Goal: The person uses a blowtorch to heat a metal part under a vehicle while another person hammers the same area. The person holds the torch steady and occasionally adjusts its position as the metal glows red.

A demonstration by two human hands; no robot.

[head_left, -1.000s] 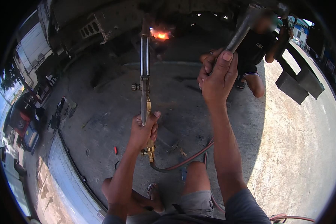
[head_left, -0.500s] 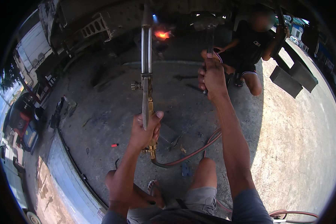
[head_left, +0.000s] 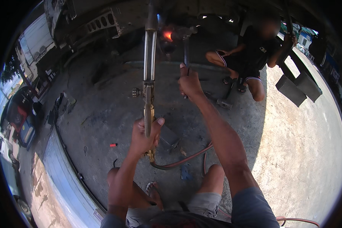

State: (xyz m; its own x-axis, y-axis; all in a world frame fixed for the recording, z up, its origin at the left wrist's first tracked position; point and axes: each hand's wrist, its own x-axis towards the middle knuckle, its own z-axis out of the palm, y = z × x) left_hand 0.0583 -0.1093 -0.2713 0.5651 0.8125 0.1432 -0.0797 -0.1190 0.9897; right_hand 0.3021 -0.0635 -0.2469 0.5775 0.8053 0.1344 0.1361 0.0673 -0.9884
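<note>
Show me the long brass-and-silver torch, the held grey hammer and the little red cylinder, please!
Long brass-and-silver torch (head_left: pixel 147 110): head view, on its grey lever.
Held grey hammer (head_left: pixel 186 52): head view, on its handle.
Little red cylinder (head_left: pixel 113 145): head view, on its middle.

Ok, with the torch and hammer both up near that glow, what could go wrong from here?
Hot bits: the hammer in the right hand has its head beside the glowing spot; a blow might scatter hot fragments toward the co-worker, whose legs are bare.
Burns: the left hand grips a torch with a small blue flame near its tip; drifting could scorch bare skin.
Snag: the hose passes near the bare knee and might catch.
</note>
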